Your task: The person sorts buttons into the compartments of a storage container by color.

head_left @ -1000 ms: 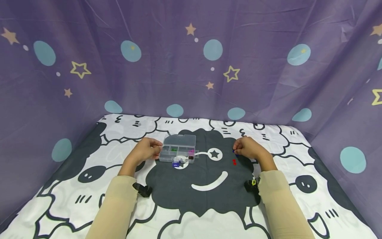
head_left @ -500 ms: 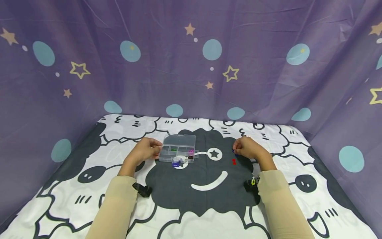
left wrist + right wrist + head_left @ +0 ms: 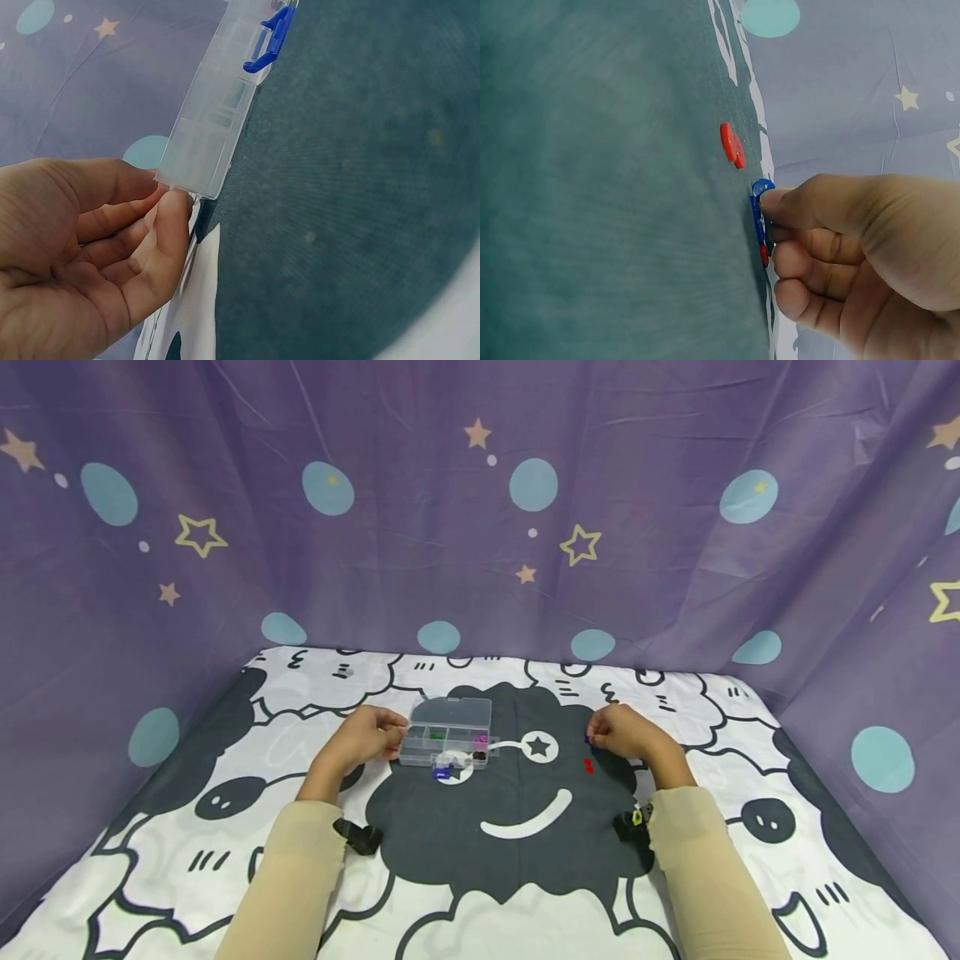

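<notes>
A clear plastic compartment box (image 3: 423, 758) stands with its lid (image 3: 452, 712) raised. My left hand (image 3: 365, 735) is at the box's left end; in the left wrist view its thumb and forefinger pinch the box's (image 3: 196, 154) corner. Small green pieces (image 3: 437, 737), pink pieces (image 3: 481, 740) and dark brown pieces (image 3: 480, 756) lie in separate compartments. A blue latch (image 3: 270, 41) is on the front. To the right, my right hand (image 3: 621, 731) pinches a small blue plastic piece (image 3: 759, 206) at the cloth. Its exact kind is unclear, being partly under the thumb.
Small red pieces (image 3: 588, 767) lie on the dark cloth print, near the right hand. Another red bit (image 3: 764, 256) shows by the blue piece in the right wrist view. A patterned cloth (image 3: 517, 860) covers the table; a purple curtain (image 3: 420, 568) hangs behind.
</notes>
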A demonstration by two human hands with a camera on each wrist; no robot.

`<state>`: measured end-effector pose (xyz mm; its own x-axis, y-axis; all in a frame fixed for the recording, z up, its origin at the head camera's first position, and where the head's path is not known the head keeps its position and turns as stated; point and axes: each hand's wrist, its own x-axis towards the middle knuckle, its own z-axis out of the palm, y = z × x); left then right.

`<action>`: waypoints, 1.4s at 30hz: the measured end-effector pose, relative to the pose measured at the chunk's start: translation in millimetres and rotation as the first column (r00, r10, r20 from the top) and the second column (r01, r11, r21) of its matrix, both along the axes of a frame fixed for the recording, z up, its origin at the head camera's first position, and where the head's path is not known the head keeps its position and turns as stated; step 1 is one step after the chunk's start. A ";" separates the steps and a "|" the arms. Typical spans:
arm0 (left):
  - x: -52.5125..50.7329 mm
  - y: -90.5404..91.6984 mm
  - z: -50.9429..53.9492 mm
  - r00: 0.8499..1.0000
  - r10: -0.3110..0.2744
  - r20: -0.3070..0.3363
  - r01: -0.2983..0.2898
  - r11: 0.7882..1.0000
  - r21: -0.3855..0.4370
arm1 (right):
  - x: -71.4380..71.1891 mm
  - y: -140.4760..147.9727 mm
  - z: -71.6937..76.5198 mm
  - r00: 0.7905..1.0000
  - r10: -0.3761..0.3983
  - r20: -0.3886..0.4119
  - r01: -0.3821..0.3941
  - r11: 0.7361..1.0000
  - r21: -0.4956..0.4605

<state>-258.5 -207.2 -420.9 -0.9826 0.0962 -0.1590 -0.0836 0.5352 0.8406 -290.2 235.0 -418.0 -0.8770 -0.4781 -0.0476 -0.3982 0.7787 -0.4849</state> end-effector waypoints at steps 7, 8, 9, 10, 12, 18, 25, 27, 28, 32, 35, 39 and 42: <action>-0.4 -0.5 -0.6 1.000 0.003 0.001 -0.003 1.000 0.006 | -0.8 -0.6 -0.7 1.000 0.021 -0.010 -0.021 1.000 -0.023; -0.5 -0.2 -0.5 1.000 0.000 -0.001 0.000 1.000 0.006 | -0.8 -0.9 -0.9 1.000 0.024 -0.012 -0.025 0.999 -0.026; -0.6 -0.1 -0.6 1.000 0.001 -0.001 -0.001 1.000 0.008 | -0.9 -1.2 -1.0 1.000 0.025 -0.012 -0.026 0.999 -0.029; -0.7 0.1 -0.6 1.000 0.001 -0.001 -0.001 1.000 0.008 | -0.9 -1.6 -0.8 1.000 0.027 -0.015 -0.028 0.999 -0.031; -0.7 0.3 -0.4 1.000 0.000 -0.002 0.000 1.000 0.007 | -1.0 -2.8 -0.5 0.999 0.032 -0.024 -0.032 0.999 -0.035; -0.9 -0.5 -0.5 1.000 -0.006 -0.001 0.006 1.000 0.008 | -0.2 -11.6 2.9 0.996 0.065 -0.053 -0.068 0.996 -0.057; -0.8 -0.7 -1.3 1.000 -0.003 -0.002 0.003 1.000 0.008 | 0.0 -28.3 5.2 0.989 0.116 -0.089 -0.121 0.991 -0.052; -0.3 -0.7 -1.7 1.000 -0.004 -0.001 0.004 1.000 0.004 | -0.5 -33.6 4.9 0.987 0.134 -0.087 -0.140 0.989 -0.057; -0.3 -0.5 -2.1 1.000 0.000 -0.001 0.000 1.000 0.002 | -0.8 -36.3 4.7 0.985 0.144 -0.091 -0.149 0.987 -0.058; -0.3 0.2 -2.4 1.000 -0.002 -0.007 0.002 1.000 -0.003 | -2.5 -47.1 5.8 0.975 0.184 -0.129 -0.192 0.980 -0.053; -1.1 0.4 -1.1 1.000 0.003 -0.006 -0.003 1.000 0.002 | -4.0 -55.6 9.4 0.961 0.213 -0.178 -0.221 0.975 -0.032; -2.0 -0.1 -1.3 1.000 0.002 -0.006 -0.002 1.000 0.002 | -5.1 -67.9 14.2 0.952 0.238 -0.192 -0.245 0.969 -0.015; -2.2 -0.9 -2.6 1.000 0.002 -0.009 -0.002 1.000 0.002 | -6.2 -78.2 16.5 0.951 0.252 -0.181 -0.258 0.966 -0.007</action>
